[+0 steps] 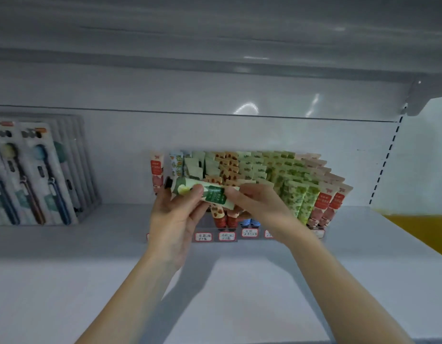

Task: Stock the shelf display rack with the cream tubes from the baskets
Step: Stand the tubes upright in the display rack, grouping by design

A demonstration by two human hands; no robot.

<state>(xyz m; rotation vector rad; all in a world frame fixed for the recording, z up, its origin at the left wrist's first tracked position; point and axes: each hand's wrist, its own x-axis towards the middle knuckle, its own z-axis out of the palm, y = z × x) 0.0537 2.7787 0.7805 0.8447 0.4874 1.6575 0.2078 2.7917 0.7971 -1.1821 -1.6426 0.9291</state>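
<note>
The lower left of the rack [249, 240] is hidden behind the left hand [175, 219] and the tube [216, 196] that is held. The print on the labels [226, 236] along its front edge is too blurred to be read, and some labels are covered by the wrists. The toothbrush packs [33, 175] at the far left are cut off by the frame edge, and both forearms are cut off at the bottom. The tube is held level, crosswise, in front of the rack and above the shelf [66, 269], clear of both. Its dark cap [169, 182] points left and projects beyond the left hand. The tube's left half is gripped by the left hand, with the thumb [198, 189] laid across the front and the other fingers curled behind it, where only their tips are seen. The flat right end is pinched by the right hand [259, 202] between thumb and fingers [236, 194], which are drawn close together. How the remaining right fingers lie cannot be told, since they are hidden behind the back of the hand. The stocked tubes [277, 175] are stood upright in stepped rows, fanned from left to right, and are touched by neither hand as far as can be seen.
</note>
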